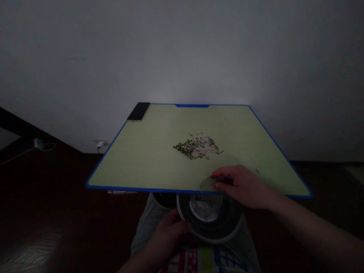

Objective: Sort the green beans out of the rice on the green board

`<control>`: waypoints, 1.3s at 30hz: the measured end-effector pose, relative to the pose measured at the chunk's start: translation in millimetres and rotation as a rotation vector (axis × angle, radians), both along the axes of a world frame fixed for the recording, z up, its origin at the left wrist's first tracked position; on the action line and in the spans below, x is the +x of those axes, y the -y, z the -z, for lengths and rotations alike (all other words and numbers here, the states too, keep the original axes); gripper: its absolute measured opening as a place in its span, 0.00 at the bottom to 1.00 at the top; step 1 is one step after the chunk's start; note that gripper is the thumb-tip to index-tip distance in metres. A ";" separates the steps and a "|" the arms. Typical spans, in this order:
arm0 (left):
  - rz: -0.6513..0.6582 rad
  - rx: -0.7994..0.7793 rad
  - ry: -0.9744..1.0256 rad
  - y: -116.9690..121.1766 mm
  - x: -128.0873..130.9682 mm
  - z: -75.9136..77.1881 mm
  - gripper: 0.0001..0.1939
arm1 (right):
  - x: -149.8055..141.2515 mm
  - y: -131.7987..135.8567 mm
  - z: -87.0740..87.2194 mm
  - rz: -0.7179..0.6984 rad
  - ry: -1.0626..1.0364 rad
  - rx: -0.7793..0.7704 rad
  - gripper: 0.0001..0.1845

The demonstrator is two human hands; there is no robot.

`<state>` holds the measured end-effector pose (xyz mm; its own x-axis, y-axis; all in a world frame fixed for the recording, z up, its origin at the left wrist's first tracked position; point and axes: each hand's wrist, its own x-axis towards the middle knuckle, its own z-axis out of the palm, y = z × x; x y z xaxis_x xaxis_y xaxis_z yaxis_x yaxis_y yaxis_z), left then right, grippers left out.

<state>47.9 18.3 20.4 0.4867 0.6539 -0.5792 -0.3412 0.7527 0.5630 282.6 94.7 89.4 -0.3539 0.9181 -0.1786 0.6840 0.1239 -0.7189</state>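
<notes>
My left hand (173,229) grips the left rim of a round metal bowl (217,239) on my lap, just under the table's front edge. Some pale matter lies in the bowl's bottom. At the front edge of the table, my right hand (239,184) pinches a thin, see-through curved thing (207,183) with a dark part between thumb and fingers; its kind is hard to make out in the dim light. Beyond that hand, a loose heap of green beans mixed with white rice-like grains (199,147) is spread on the tabletop.
The pale folding table (131,163) has a blue edge and stands against a wall. A black phone (138,111) lies at its far left corner. Left of my bowl, a second dark container (164,200) shows partly. A white plug (100,144) sits at the wall.
</notes>
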 end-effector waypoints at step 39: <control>0.189 0.054 -0.049 -34.1 51.4 31.7 0.21 | 59.1 -2.7 9.5 0.041 -0.277 -0.215 0.11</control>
